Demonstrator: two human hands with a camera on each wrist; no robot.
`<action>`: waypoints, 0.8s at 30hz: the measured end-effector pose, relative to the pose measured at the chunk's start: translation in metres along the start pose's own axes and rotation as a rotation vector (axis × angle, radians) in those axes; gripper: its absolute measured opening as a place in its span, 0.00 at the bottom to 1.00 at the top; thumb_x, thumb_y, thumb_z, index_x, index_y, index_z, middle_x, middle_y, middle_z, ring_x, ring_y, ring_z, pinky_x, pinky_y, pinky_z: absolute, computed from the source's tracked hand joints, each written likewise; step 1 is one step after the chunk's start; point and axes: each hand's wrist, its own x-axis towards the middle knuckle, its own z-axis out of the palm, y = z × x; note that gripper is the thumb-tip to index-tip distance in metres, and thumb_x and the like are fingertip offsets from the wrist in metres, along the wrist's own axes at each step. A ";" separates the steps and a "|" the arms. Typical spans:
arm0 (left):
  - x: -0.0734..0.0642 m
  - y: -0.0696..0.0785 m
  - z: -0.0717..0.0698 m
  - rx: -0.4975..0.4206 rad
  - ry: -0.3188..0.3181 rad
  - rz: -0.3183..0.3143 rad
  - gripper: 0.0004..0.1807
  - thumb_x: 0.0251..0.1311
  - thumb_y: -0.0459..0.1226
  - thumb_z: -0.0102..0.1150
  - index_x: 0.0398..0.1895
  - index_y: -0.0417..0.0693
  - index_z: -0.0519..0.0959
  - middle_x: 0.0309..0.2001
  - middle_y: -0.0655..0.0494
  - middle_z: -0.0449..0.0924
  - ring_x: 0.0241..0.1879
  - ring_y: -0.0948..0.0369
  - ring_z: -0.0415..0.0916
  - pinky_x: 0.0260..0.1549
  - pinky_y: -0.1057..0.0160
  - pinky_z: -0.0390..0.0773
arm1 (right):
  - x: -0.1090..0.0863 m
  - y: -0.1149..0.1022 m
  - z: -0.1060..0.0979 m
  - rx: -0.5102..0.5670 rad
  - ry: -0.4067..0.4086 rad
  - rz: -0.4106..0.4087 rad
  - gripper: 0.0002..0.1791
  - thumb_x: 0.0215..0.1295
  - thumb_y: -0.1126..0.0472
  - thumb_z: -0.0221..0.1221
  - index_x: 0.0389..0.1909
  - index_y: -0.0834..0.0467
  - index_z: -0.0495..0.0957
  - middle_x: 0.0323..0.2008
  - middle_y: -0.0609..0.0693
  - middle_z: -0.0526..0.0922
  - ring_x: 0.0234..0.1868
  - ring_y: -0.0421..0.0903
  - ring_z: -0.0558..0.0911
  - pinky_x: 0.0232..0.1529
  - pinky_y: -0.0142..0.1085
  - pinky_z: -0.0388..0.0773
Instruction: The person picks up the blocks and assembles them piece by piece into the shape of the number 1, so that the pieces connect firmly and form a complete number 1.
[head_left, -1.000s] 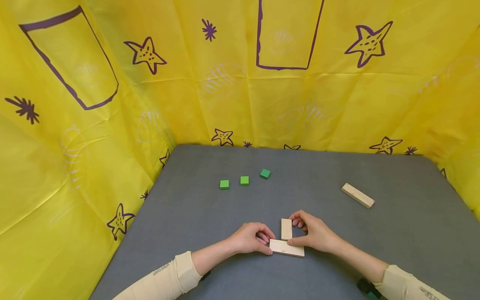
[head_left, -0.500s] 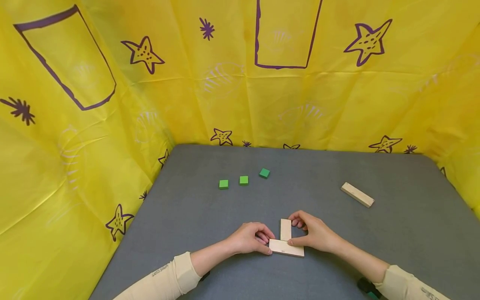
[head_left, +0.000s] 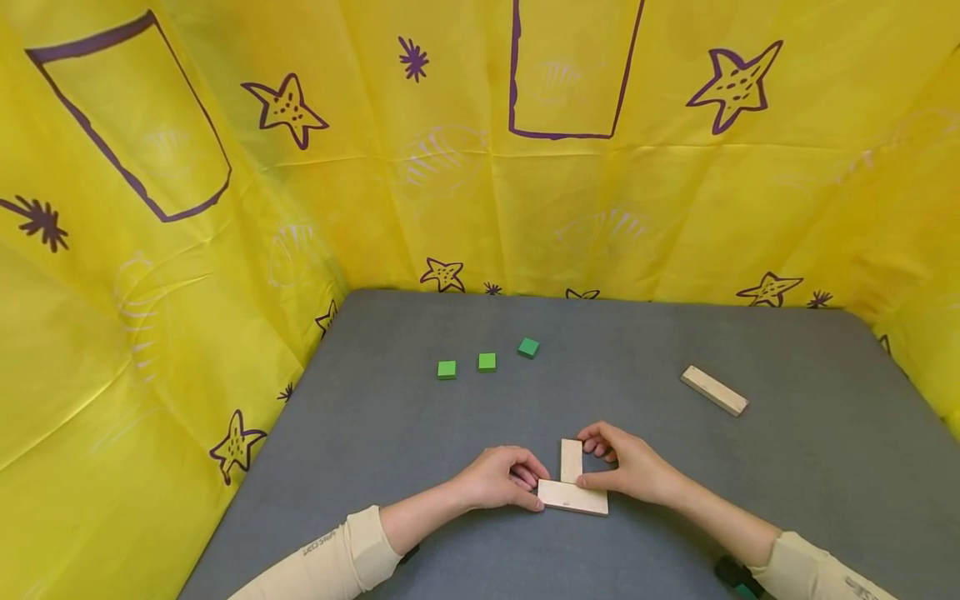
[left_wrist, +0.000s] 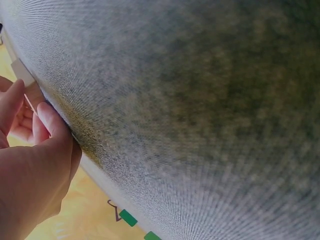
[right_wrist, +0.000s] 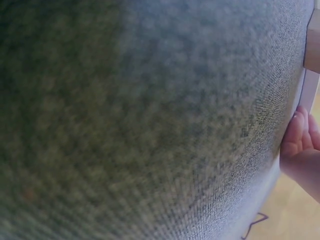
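"While you're watching, has anything shifted in the last second?"

"Hardly. The left hand [head_left: 501,477] pinches the crosswise wooden block [head_left: 573,497] at its nine o'clock end, just as before."

"And the right?"

"The right hand [head_left: 628,465] holds the lengthwise wooden block [head_left: 572,461] between thumb and forefinger, near both ends of its three o'clock side. That block lies at twelve o'clock of the crosswise one, and the finger spread hasn't visibly changed."

"What does the stillness mean?"

"I'd judge that the pair is being steadied in an upside-down T rather than carried. Whether the two quite touch, I can't tell."

"Anything else moved?"

"No. A loose wooden block [head_left: 715,390] stays on the table [head_left: 420,433] at two o'clock, three green blocks [head_left: 487,362] around eleven."
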 end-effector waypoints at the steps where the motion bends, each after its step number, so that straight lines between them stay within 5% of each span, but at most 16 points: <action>1: 0.000 0.000 0.000 0.001 -0.001 -0.001 0.16 0.42 0.27 0.76 0.37 0.44 0.84 0.29 0.58 0.80 0.31 0.67 0.76 0.33 0.74 0.76 | 0.000 0.000 0.000 0.005 0.000 0.002 0.28 0.52 0.51 0.73 0.49 0.60 0.74 0.38 0.45 0.76 0.39 0.42 0.75 0.39 0.32 0.74; 24: 0.001 -0.002 0.001 -0.005 0.011 0.003 0.17 0.40 0.26 0.77 0.36 0.44 0.84 0.29 0.58 0.80 0.31 0.67 0.76 0.33 0.74 0.76 | -0.001 0.010 -0.022 0.107 0.068 0.077 0.23 0.57 0.56 0.70 0.51 0.61 0.77 0.43 0.51 0.81 0.42 0.46 0.76 0.40 0.33 0.76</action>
